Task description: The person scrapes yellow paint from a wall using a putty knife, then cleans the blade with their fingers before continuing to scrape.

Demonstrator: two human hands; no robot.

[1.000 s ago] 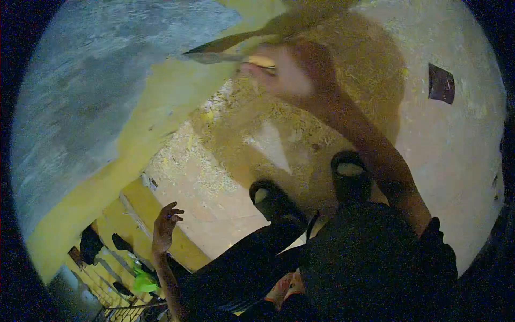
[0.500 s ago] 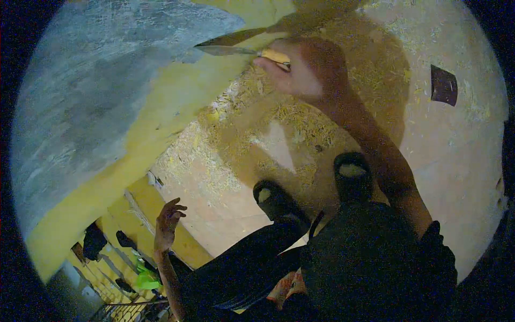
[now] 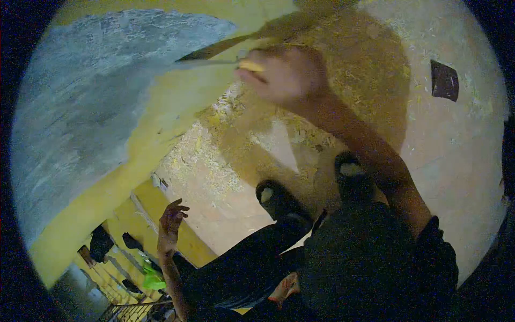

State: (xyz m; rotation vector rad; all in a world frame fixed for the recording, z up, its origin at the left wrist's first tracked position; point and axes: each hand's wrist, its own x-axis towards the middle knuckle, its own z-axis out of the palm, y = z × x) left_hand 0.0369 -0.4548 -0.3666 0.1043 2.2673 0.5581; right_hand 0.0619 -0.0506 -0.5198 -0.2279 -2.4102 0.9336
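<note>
My right hand (image 3: 284, 75) is wrapped round the yellow handle of a scraper (image 3: 209, 63), slightly blurred by motion. The scraper's thin metal blade points left and lies against or very close to the wall (image 3: 86, 91), which is bare grey in a large patch and yellow along its lower band. A dark shadow of the tool falls just above the blade. My left hand (image 3: 171, 220) hangs in the air at the lower left, holding nothing, its fingers loosely bent and apart.
Yellow flakes (image 3: 214, 155) litter the tiled floor along the wall. My feet in dark footwear (image 3: 274, 198) stand near them. A dark brown square sheet (image 3: 444, 80) lies at the right. Yellow steps, black items (image 3: 100, 244) and a bright green object (image 3: 153, 279) are at lower left.
My right hand has moved left and slightly down with the scraper, and the blade reaches further over the grey patch. The left hand stays nearly where it was.
</note>
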